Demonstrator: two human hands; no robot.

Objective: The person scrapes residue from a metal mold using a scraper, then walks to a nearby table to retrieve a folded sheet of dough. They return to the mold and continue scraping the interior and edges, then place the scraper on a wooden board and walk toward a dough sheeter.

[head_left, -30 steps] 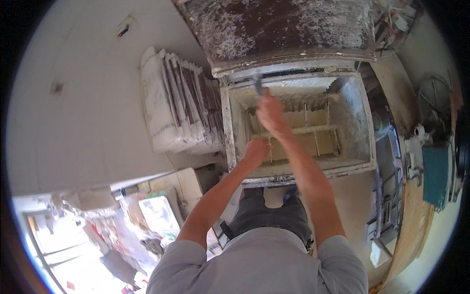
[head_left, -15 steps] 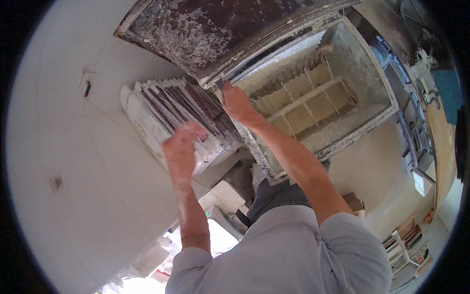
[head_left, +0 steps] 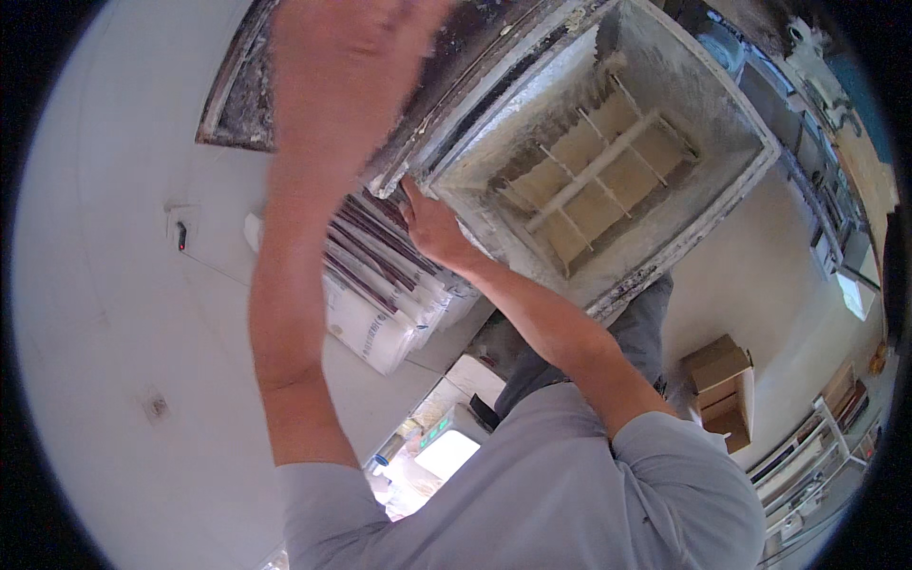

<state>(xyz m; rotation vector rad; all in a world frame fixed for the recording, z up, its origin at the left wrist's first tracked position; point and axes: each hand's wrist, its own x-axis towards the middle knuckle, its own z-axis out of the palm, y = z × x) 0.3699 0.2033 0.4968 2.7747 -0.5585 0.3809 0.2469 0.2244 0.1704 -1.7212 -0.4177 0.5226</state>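
A large, crusty pale metal chest point(head_left: 686, 231) stands in front of me with its dark, stained lid point(head_left: 456, 62) swung up. Inside it, a lengthwise bar point(head_left: 598, 169) carries several thin cross rods above a pale yellowish bottom. My left hand point(head_left: 353, 43) is raised high across the lid, smeared by motion, and its fingers cannot be made out. Lower down, my right hand point(head_left: 429, 223) lies at the chest's left side, just below the lid's corner. Its visible fingers are stretched out and apart; nothing shows in them.
Beside the chest, at left, stand several brown and white wrapped panels point(head_left: 370, 323) packed together. An open cardboard box point(head_left: 722, 380) is on the floor at right. A white wall with a small socket point(head_left: 180, 228) rises on the left. A cluttered bench point(head_left: 869, 171) runs along the far right.
My left hand has swung up from above the panels to in front of the lid. The right hand has shifted from the rim's corner down along the chest's side. The view has tilted.
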